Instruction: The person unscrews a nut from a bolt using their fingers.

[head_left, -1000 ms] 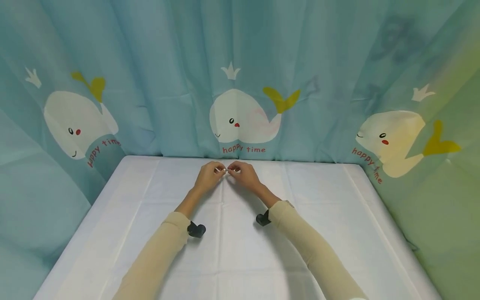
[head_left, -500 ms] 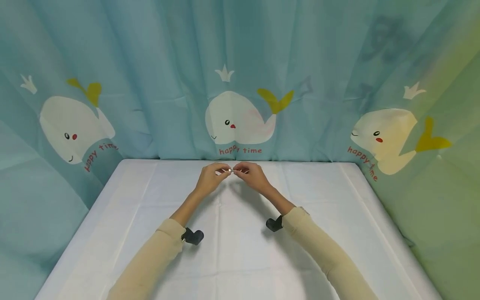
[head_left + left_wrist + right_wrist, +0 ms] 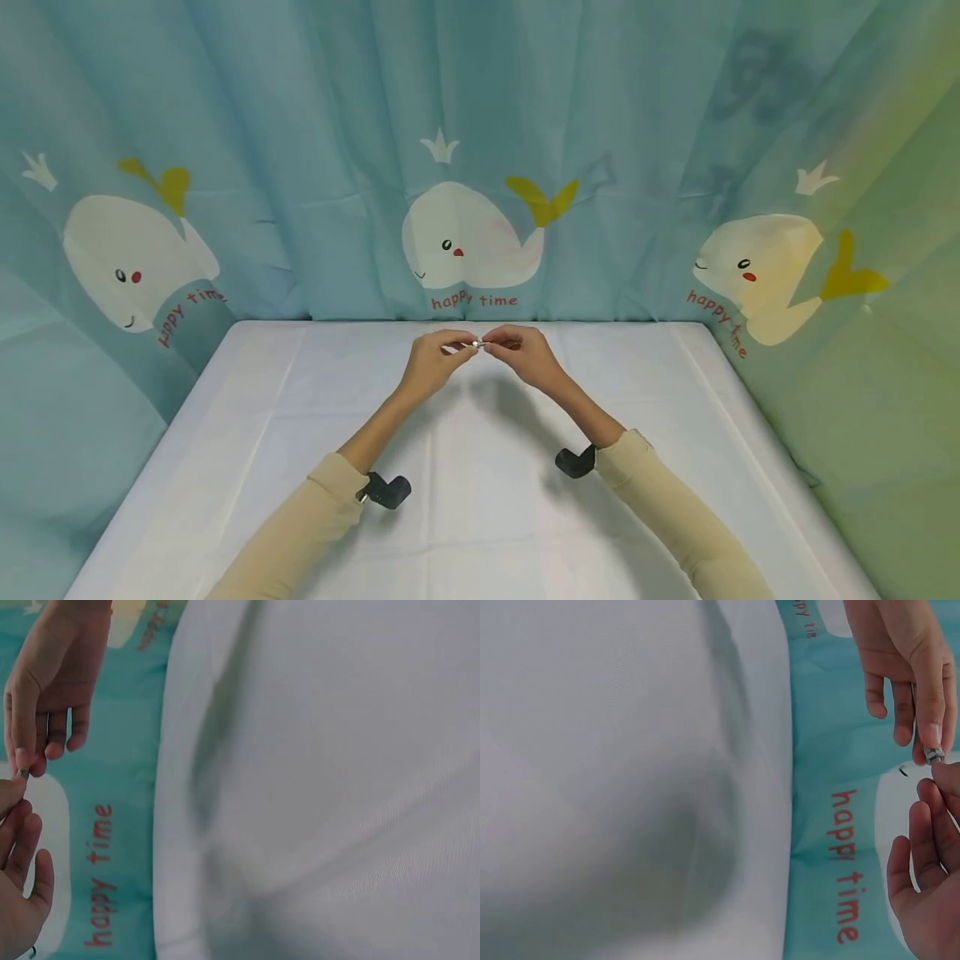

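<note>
- I pinch a tiny metal piece (image 3: 477, 342) between both hands, held up in the air above the far middle of the surface (image 3: 480, 500), just in front of the curtain (image 3: 300, 125).
- My left hand (image 3: 435, 362) closes thumb and forefinger on its left end; my right hand (image 3: 522, 357) does the same on its right end, so the piece lies straight between the two sets of fingertips.
- Its long axis seems to run left to right, from one hand to the other; neither hand is nearer, as both touch it.
- In the right wrist view the piece (image 3: 934, 755) looks short, greyish and shiny, perhaps ridged; it is too small to say what it is.
- My other fingers curl loosely, clear of the piece.
- The surface wears a smooth white cloth with fold creases; the curtain is thin teal fabric printed with white whales and the words "happy time".
</note>
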### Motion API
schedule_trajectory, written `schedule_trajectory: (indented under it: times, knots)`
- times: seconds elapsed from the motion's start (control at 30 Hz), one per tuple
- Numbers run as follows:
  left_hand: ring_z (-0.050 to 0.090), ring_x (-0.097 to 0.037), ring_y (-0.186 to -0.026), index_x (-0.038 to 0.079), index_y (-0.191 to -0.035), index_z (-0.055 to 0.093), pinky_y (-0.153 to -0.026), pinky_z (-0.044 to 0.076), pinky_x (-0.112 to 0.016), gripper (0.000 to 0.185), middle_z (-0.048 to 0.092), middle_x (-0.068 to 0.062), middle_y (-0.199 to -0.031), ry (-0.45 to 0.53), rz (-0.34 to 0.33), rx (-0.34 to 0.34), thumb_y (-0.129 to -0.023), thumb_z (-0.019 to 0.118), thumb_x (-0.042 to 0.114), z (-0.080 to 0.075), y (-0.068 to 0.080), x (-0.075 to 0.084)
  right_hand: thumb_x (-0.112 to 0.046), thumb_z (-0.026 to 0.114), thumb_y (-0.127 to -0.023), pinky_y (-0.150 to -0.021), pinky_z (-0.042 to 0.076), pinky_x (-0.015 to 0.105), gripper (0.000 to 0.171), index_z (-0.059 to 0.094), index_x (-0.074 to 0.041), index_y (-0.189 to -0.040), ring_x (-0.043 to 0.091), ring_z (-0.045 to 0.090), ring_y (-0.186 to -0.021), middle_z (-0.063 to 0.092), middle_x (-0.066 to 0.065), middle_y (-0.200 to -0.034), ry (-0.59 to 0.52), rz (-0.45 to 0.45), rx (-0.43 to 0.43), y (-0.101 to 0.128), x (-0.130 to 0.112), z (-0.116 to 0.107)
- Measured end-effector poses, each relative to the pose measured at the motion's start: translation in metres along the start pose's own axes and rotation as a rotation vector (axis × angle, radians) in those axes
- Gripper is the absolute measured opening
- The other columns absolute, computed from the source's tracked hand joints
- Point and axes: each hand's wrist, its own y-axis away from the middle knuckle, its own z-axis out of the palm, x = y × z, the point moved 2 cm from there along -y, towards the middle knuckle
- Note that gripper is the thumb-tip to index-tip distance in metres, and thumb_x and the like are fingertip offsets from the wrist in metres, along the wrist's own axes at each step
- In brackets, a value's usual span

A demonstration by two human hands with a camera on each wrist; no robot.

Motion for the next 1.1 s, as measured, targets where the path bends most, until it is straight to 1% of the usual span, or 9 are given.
schedule_trajectory:
  times: [0.3, 0.5, 0.6, 0.73, 0.83, 0.9, 0.97, 1.03, 1.1]
  knots:
    - [0.069, -0.016, -0.088, 0.008, -0.105, 0.078, -0.074, 0.057, -0.034, 0.015, 0.075, -0.002, -0.098, 0.022, 0.006, 0.015, -0.092, 0.075, 0.013, 0.017, 0.0, 0.015, -0.013, 0.069, -0.096, -0.076, 0.057, 0.037, 0.016, 0.074, -0.003, -0.108, 0.023, 0.069, -0.089, 0.072, 0.006, -0.101, 0.007, 0.007, 0.011, 0.015, -0.006, -0.021]
    - [0.071, -0.017, -0.087, 0.005, -0.104, 0.078, -0.076, 0.058, -0.034, 0.014, 0.075, -0.003, -0.095, 0.069, 0.02, 0.035, -0.091, 0.075, 0.01, 0.025, -0.001, 0.023, -0.013, 0.07, -0.096, -0.077, 0.056, 0.033, 0.015, 0.074, -0.004, -0.107, 0.018, 0.068, -0.088, 0.072, 0.004, -0.1, 0.022, -0.011, 0.036, 0.024, -0.009, -0.03]
    - [0.071, -0.019, -0.088, 0.004, -0.104, 0.078, -0.079, 0.058, -0.034, 0.015, 0.076, -0.005, -0.095, 0.101, 0.038, 0.03, -0.091, 0.075, 0.01, 0.03, -0.002, 0.028, -0.011, 0.07, -0.095, -0.079, 0.056, 0.037, 0.013, 0.075, -0.004, -0.106, 0.019, 0.067, -0.089, 0.073, 0.006, -0.1, 0.021, -0.025, 0.06, 0.029, -0.012, -0.037]
    - [0.071, -0.018, -0.089, 0.004, -0.105, 0.078, -0.082, 0.057, -0.035, 0.016, 0.076, -0.005, -0.096, 0.12, 0.058, 0.029, -0.09, 0.076, 0.011, 0.034, -0.003, 0.036, -0.007, 0.07, -0.095, -0.082, 0.056, 0.044, 0.015, 0.073, 0.0, -0.108, 0.026, 0.068, -0.092, 0.072, 0.012, -0.102, 0.002, -0.034, 0.075, 0.035, -0.016, -0.044]
    - [0.071, -0.015, -0.09, 0.005, -0.105, 0.078, -0.083, 0.057, -0.032, 0.017, 0.076, -0.004, -0.097, 0.126, 0.071, 0.027, -0.09, 0.076, 0.011, 0.036, -0.004, 0.042, -0.003, 0.068, -0.095, -0.084, 0.056, 0.04, 0.016, 0.072, 0.005, -0.108, 0.029, 0.068, -0.093, 0.071, 0.016, -0.104, 0.009, -0.034, 0.077, 0.041, -0.035, -0.05]
    - [0.071, -0.014, -0.089, 0.005, -0.105, 0.078, -0.084, 0.057, -0.033, 0.016, 0.076, -0.003, -0.096, 0.132, 0.086, 0.027, -0.09, 0.076, 0.011, 0.037, -0.005, 0.046, -0.001, 0.066, -0.095, -0.084, 0.056, 0.037, 0.016, 0.071, 0.007, -0.108, 0.03, 0.067, -0.094, 0.071, 0.018, -0.104, 0.022, -0.031, 0.08, 0.045, -0.047, -0.054]
    - [0.071, -0.014, -0.089, 0.005, -0.104, 0.078, -0.084, 0.057, -0.034, 0.015, 0.076, -0.003, -0.095, 0.14, 0.104, 0.029, -0.09, 0.076, 0.01, 0.039, -0.007, 0.049, 0.001, 0.066, -0.095, -0.084, 0.055, 0.036, 0.015, 0.071, 0.008, -0.108, 0.03, 0.067, -0.093, 0.071, 0.018, -0.104, 0.026, -0.03, 0.08, 0.049, -0.061, -0.059]
    - [0.071, -0.015, -0.089, 0.005, -0.103, 0.078, -0.084, 0.057, -0.036, 0.014, 0.076, -0.003, -0.094, 0.146, 0.12, 0.03, -0.09, 0.076, 0.01, 0.041, -0.008, 0.052, 0.001, 0.066, -0.095, -0.084, 0.055, 0.04, 0.015, 0.07, 0.008, -0.107, 0.03, 0.067, -0.093, 0.07, 0.019, -0.104, 0.022, -0.028, 0.081, 0.051, -0.062, -0.062]
    - [0.071, -0.015, -0.088, 0.005, -0.102, 0.078, -0.083, 0.057, -0.034, 0.013, 0.076, -0.002, -0.093, 0.144, 0.126, 0.025, -0.09, 0.076, 0.01, 0.042, -0.008, 0.055, 0.002, 0.065, -0.095, -0.084, 0.055, 0.043, 0.015, 0.07, 0.008, -0.107, 0.029, 0.067, -0.093, 0.07, 0.019, -0.104, 0.03, -0.03, 0.084, 0.053, -0.062, -0.064]
